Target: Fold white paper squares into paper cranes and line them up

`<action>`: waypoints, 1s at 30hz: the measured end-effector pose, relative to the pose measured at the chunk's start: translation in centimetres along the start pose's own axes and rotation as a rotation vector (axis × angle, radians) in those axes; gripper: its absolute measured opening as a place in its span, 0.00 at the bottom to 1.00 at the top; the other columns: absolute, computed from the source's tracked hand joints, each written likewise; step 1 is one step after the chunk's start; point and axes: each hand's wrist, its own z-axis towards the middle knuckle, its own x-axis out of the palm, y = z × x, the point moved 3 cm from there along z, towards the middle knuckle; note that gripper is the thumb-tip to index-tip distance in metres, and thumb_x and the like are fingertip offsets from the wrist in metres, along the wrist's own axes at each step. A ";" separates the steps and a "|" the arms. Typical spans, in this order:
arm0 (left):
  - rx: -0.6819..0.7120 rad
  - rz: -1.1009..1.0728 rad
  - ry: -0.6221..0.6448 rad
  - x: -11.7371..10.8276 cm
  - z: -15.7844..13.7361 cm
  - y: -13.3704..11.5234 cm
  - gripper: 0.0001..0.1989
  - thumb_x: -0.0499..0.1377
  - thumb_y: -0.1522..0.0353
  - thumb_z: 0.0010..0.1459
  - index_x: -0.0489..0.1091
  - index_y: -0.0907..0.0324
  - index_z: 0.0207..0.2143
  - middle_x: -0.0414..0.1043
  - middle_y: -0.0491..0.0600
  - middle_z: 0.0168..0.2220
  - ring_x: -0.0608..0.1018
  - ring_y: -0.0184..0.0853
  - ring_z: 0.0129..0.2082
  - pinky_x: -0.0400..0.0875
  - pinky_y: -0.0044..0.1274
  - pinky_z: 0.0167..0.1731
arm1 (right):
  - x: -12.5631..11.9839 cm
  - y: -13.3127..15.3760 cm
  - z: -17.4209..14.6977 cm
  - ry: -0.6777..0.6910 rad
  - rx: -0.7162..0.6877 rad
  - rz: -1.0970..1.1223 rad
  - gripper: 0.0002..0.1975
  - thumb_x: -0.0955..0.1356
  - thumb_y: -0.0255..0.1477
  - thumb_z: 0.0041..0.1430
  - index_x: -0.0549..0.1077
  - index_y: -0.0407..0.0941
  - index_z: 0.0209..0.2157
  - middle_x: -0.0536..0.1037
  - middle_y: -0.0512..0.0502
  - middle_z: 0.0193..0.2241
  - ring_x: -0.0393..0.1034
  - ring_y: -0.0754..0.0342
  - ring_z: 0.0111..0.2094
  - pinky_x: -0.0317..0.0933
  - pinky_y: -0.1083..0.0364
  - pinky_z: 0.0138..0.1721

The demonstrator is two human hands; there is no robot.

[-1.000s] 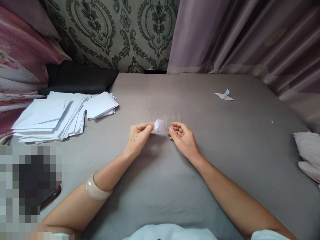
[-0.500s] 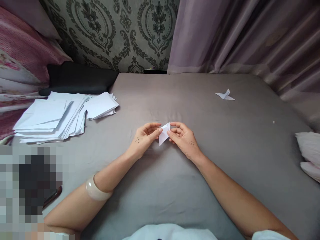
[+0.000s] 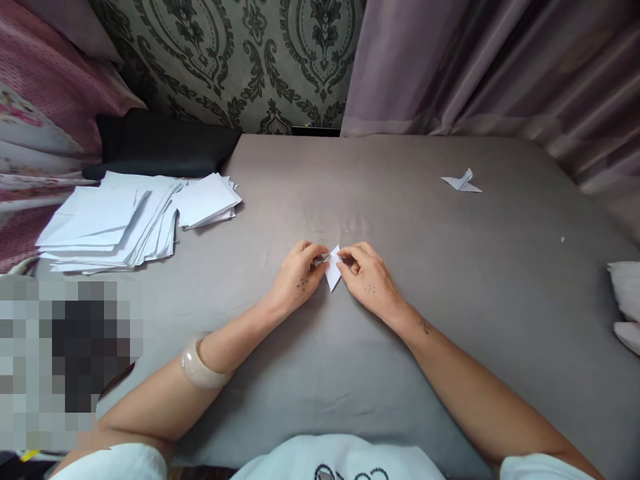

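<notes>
- The person's left hand (image 3: 301,275) is pinching one side of a small white diamond of folded paper (image 3: 332,268) between thumb and forefinger, the grip narrow.
- The right hand (image 3: 369,277) is gripping the opposite side just as narrowly, so the diamond is sitting between both sets of fingertips, one point facing the person's body.
- From here, the folding is looking partway along, I'd judge: the sheet is already showing a compact, pointed outline, but it isn't showing any spread wings.
- Fingers are covering both side corners, and I'm not making out the creases, the layers or the underside; whether the paper is touching the grey cloth-covered surface (image 3: 400,373) below, I cannot tell.
- Farther off, towards the right, a white folded-paper figure with spread points (image 3: 463,182) is lying well apart from the hands, looking finished to me.
- Over on the left, a large untidy stack of white paper sheets (image 3: 95,220) is lying beside a smaller stack of white cut paper (image 3: 207,200); their top sheets are looking flat and unworked.
- A blurred, blocky patch is hiding whatever is lying near the left forearm, and the picture's right edge is cutting off some pale, bunched fabric (image 3: 625,293).
</notes>
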 end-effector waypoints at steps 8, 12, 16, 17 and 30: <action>0.029 -0.039 0.204 -1.0 -0.2 0.1 0.16 0.56 0.76 0.49 0.73 0.57 0.40 0.65 0.49 0.40 0.70 0.29 0.33 0.68 0.21 0.32 | -1.1 0.5 -0.7 0.202 -0.052 -0.074 0.14 0.65 0.22 0.51 0.73 0.47 0.40 0.72 0.51 0.38 0.63 0.61 0.27 0.59 0.58 0.33; -0.011 -0.082 0.213 -1.2 0.1 0.5 0.10 0.58 0.71 0.53 0.74 0.57 0.38 0.66 0.48 0.39 0.70 0.29 0.32 0.68 0.22 0.33 | -1.3 0.5 -0.5 0.206 -0.036 -0.031 0.07 0.67 0.28 0.55 0.74 0.47 0.36 0.71 0.52 0.35 0.62 0.62 0.25 0.59 0.59 0.32; -0.048 -0.117 0.186 -1.1 0.4 0.8 0.07 0.57 0.69 0.56 0.74 0.59 0.34 0.66 0.48 0.36 0.70 0.27 0.29 0.68 0.22 0.32 | -1.3 0.3 -0.2 0.160 -0.003 0.007 0.07 0.65 0.29 0.59 0.75 0.46 0.31 0.70 0.52 0.31 0.62 0.62 0.25 0.58 0.59 0.32; -0.056 -0.122 0.177 -1.0 0.5 0.9 0.07 0.57 0.69 0.57 0.74 0.60 0.34 0.66 0.48 0.36 0.70 0.26 0.28 0.67 0.22 0.32 | -1.3 0.2 -0.1 0.149 0.006 0.011 0.07 0.65 0.29 0.59 0.75 0.46 0.31 0.70 0.51 0.31 0.62 0.62 0.25 0.58 0.59 0.32; -0.101 -0.039 0.090 -0.6 0.7 0.6 0.07 0.57 0.68 0.57 0.71 0.62 0.29 0.65 0.49 0.36 0.69 0.27 0.28 0.68 0.24 0.33 | -0.5 -0.1 0.2 0.035 0.051 -0.048 0.08 0.65 0.30 0.58 0.71 0.44 0.27 0.70 0.48 0.34 0.62 0.61 0.24 0.59 0.57 0.33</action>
